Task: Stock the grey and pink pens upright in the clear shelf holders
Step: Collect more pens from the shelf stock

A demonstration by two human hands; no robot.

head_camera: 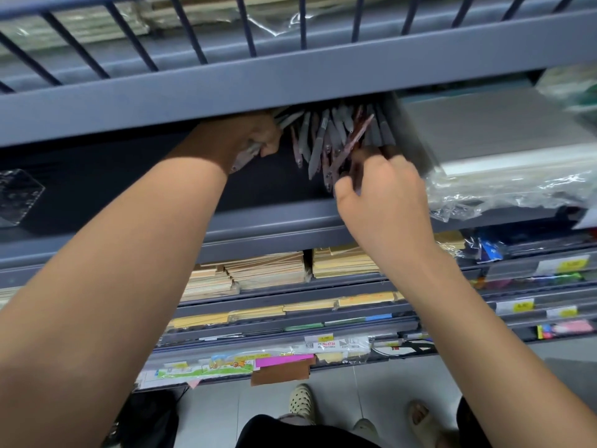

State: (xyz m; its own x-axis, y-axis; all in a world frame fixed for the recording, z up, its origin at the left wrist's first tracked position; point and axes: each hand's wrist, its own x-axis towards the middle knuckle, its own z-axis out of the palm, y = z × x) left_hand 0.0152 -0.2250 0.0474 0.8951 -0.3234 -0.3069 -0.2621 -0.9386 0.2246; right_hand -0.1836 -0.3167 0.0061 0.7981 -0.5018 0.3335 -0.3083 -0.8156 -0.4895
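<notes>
Grey and pink pens [326, 137] stand bunched at twelve o'clock on the shelf [290, 218], splayed rather than upright; the walls of their holder cannot be made out.

Recommendation: square the leaning pens first, then feed in a few at a time.

Right hand [384, 192], at the bunch's five o'clock, fingers curled, pinching pink pens.

Left hand [252, 137], at nine o'clock, clenched round a grey bundle [247, 155].

A spare clear holder [19, 195] sits far out at nine o'clock.
</notes>
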